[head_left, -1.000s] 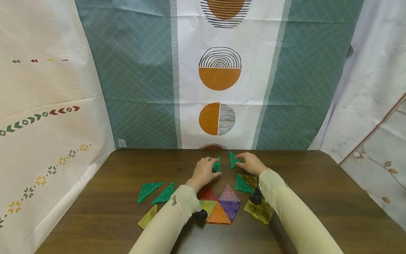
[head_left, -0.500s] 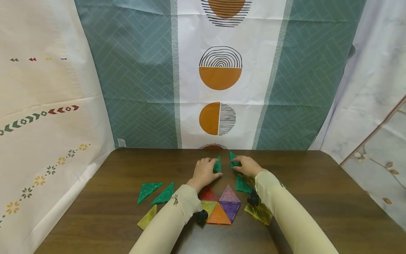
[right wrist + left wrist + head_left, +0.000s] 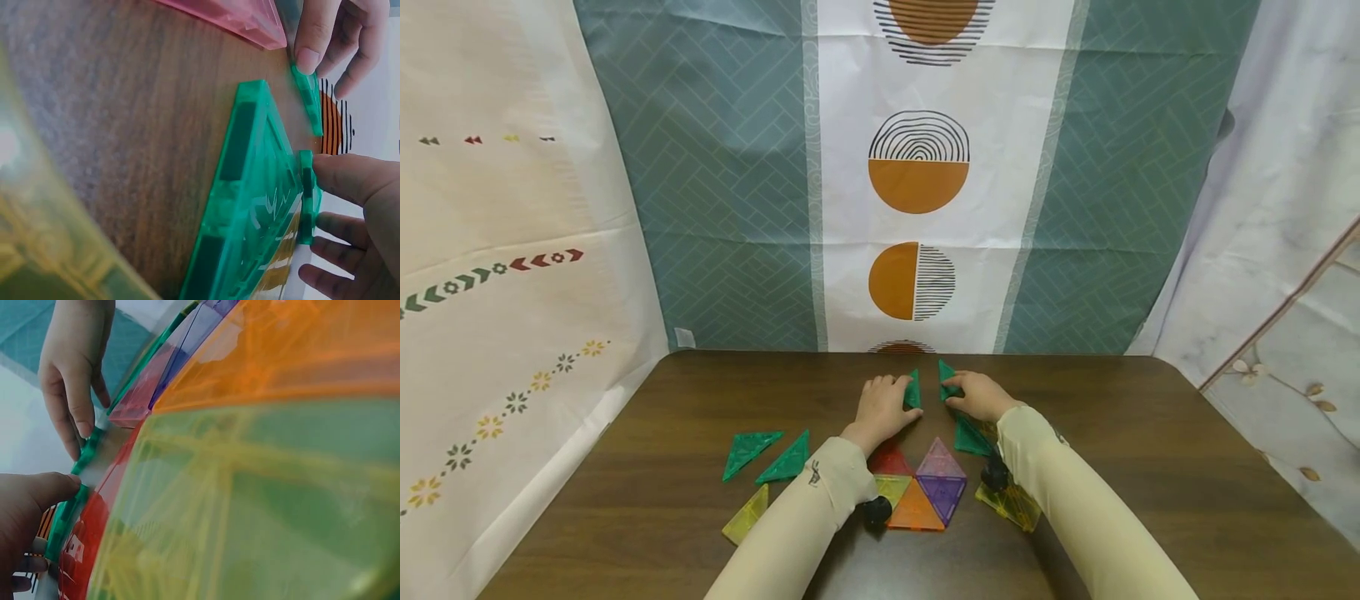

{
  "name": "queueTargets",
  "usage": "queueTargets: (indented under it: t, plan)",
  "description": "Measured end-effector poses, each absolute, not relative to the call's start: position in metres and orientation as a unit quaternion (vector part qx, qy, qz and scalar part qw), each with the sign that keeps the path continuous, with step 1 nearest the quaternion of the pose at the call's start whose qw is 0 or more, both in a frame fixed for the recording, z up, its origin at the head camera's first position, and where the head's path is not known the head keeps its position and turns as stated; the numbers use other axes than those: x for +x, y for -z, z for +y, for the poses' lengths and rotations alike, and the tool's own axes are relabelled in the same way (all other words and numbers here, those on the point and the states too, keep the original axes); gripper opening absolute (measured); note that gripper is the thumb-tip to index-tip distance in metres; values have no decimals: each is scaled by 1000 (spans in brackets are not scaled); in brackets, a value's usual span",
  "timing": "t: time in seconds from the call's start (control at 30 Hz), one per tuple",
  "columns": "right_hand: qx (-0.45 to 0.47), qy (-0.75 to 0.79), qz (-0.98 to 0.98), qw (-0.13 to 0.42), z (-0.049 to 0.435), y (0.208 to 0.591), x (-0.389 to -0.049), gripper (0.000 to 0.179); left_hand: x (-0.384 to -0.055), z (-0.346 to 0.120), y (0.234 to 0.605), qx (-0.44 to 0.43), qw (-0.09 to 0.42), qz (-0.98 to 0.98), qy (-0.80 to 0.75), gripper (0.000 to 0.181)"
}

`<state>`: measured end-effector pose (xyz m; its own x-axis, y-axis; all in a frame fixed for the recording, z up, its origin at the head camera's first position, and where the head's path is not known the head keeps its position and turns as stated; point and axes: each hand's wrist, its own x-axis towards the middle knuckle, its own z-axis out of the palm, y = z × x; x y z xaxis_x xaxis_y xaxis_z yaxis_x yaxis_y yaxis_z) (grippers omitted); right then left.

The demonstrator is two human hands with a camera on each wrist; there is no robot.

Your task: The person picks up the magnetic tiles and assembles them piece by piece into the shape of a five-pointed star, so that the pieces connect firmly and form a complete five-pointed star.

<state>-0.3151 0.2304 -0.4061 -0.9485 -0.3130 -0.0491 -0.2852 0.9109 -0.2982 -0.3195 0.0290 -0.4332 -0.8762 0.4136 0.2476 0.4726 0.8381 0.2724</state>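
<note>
Far back on the table, my left hand [image 3: 883, 407] pinches a translucent green triangular magnetic tile [image 3: 913, 392] between thumb and fingers. Just right of it, my right hand [image 3: 981, 395] holds a second green triangular tile [image 3: 89, 450] by its edges. A narrow gap separates the two tiles, whose straight sides face each other. In the right wrist view, the right thumb and fingers [image 3: 340, 226] lie along the near tile [image 3: 306, 197]. The left thumb presses on the other tile [image 3: 307, 97] above it.
Nearer me lies a fan of joined tiles: red [image 3: 889, 458], pink [image 3: 940, 458], purple [image 3: 942, 493], orange [image 3: 916, 508] and yellow-green [image 3: 891, 486]. Green [image 3: 972, 437] and yellow tiles [image 3: 1011, 504] lie under the right forearm. Two green tiles [image 3: 747, 452] and a yellow one [image 3: 747, 515] sit left.
My right hand has shifted left and its fingers now reach further round its green tile, which has barely moved. The left hand and its tile look unchanged.
</note>
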Motion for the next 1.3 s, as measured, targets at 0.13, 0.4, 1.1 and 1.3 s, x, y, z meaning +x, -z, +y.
queueTargets:
  t: [0.13, 0.4, 1.1, 1.3]
  plan:
    - [-158, 142, 976, 51, 229, 406, -314, 42, -317, 28, 433, -227, 89, -955, 166, 59]
    - [-156, 139, 976, 52, 226, 405, -311, 39, -311, 27, 430, -221, 93, -956, 169, 61]
    - [-178, 149, 970, 78, 220, 399, -293, 39, -293, 24, 430, -203, 86, -961, 165, 61]
    - [-191, 151, 967, 72, 217, 399, -290, 38, -288, 23, 432, -199, 96, -960, 175, 60]
